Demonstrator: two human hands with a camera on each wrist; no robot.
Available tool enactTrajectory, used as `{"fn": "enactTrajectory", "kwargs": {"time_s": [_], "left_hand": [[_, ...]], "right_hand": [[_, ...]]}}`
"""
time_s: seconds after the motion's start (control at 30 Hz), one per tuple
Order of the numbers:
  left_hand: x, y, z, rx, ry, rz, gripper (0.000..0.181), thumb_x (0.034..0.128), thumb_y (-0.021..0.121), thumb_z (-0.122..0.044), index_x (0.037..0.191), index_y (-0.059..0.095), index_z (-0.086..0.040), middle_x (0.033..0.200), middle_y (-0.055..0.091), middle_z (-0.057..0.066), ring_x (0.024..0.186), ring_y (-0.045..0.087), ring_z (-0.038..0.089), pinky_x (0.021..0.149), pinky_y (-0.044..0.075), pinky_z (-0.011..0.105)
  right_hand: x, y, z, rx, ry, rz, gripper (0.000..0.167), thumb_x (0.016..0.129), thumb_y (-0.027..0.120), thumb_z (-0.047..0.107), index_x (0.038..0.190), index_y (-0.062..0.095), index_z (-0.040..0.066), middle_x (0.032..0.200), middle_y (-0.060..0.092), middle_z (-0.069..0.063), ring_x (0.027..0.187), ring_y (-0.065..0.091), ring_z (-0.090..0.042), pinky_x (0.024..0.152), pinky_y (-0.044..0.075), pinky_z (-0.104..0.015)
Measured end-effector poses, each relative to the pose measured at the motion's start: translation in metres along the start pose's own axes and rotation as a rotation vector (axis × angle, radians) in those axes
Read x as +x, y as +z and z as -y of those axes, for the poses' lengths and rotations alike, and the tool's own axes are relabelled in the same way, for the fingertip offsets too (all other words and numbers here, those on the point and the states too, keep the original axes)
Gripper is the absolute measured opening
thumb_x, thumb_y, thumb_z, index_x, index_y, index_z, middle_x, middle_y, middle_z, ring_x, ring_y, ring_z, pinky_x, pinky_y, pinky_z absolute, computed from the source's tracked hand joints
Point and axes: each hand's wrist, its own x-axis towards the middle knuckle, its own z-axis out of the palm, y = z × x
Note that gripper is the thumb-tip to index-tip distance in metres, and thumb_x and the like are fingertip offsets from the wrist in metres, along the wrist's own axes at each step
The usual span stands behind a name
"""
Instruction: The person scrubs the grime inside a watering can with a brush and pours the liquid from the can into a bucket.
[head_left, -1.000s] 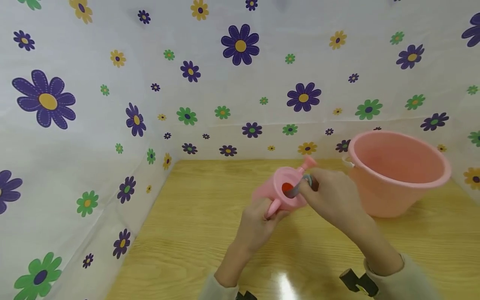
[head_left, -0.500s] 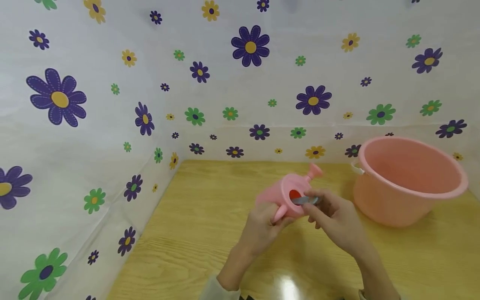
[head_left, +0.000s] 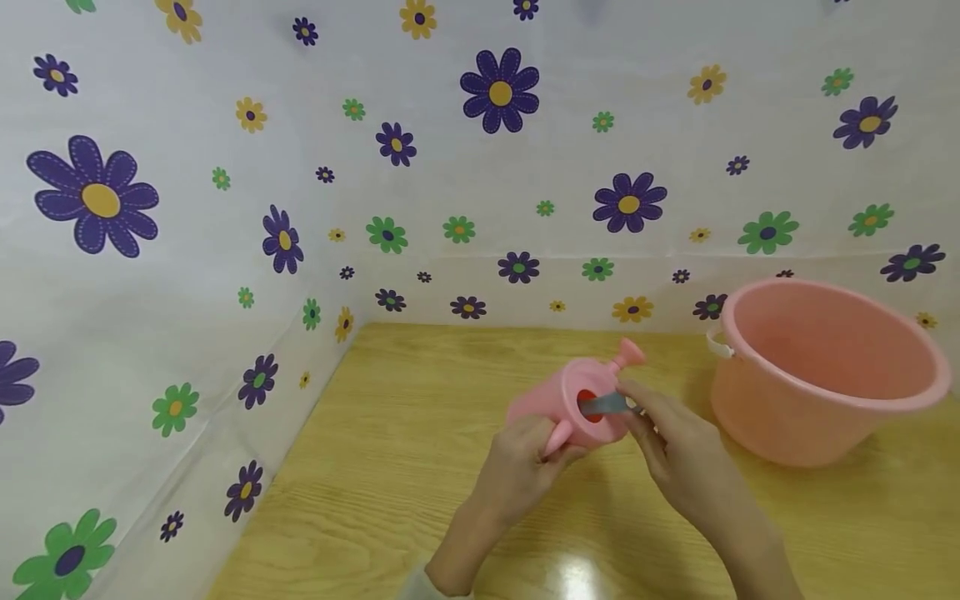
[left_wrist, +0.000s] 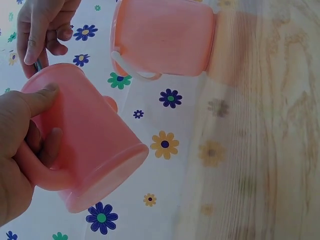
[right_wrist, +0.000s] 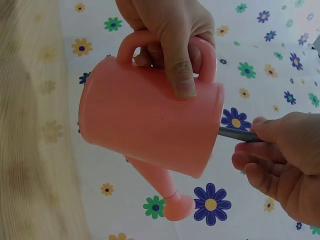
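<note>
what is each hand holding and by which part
The left hand holds the pink watering can by its handle. The right hand pinches a slim grey tool by its outer end; the other end is inside the can.

Smooth plastic, glossy wood
The watering can (head_left: 546,398) and the bucket (head_left: 780,425) on the right look like smooth plastic with a soft sheen. The wood-grained desk (head_left: 375,417) is glossy, catching bright light on its near side. The flower-printed sheet (head_left: 438,171), far and left, looks matt and creased. The grey tool (head_left: 606,405) is smooth, metal or plastic unclear.
</note>
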Motion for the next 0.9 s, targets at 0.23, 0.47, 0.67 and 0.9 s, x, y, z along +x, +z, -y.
{"fn": "enactTrajectory", "kwargs": {"time_s": [0.23,0.47,0.67,0.9], "left_hand": [[-0.001,0.002,0.000,-0.003,0.003,-0.009,0.046,0.0717,0.085,-0.016,0.068,0.040,-0.011,0.063,0.041,-0.002,0.059,0.038,0.008,0.058,0.030,0.013],[0.003,0.004,-0.002,-0.004,0.020,0.013,0.046,0.0722,0.085,-0.015,0.068,0.040,-0.012,0.063,0.041,-0.003,0.059,0.036,0.007,0.057,0.028,0.012],[0.007,0.006,-0.005,-0.005,0.036,0.019,0.047,0.0724,0.086,-0.016,0.066,0.039,-0.012,0.062,0.041,-0.003,0.059,0.037,0.009,0.057,0.030,0.014],[0.002,0.009,-0.010,-0.014,0.056,0.052,0.047,0.0724,0.085,-0.017,0.065,0.040,-0.013,0.062,0.043,-0.003,0.059,0.038,0.008,0.058,0.032,0.012]], "right_hand": [[0.000,0.002,0.003,0.108,0.045,-0.118,0.032,0.099,0.062,0.018,0.123,0.063,-0.004,0.089,0.069,-0.011,0.060,0.057,-0.011,0.056,0.044,-0.010],[0.002,0.008,0.016,0.386,0.156,-0.141,0.042,0.084,0.064,-0.018,0.123,0.061,-0.003,0.079,0.070,-0.012,0.052,0.052,-0.004,0.042,0.037,-0.015],[0.005,0.010,0.017,0.364,0.183,-0.175,0.039,0.082,0.068,-0.016,0.118,0.067,-0.001,0.082,0.069,-0.008,0.054,0.051,-0.006,0.047,0.042,-0.016],[0.002,0.010,0.008,0.024,0.068,-0.226,0.028,0.075,0.073,-0.011,0.101,0.069,0.000,0.066,0.057,0.000,0.052,0.043,-0.006,0.046,0.035,-0.014]]}}
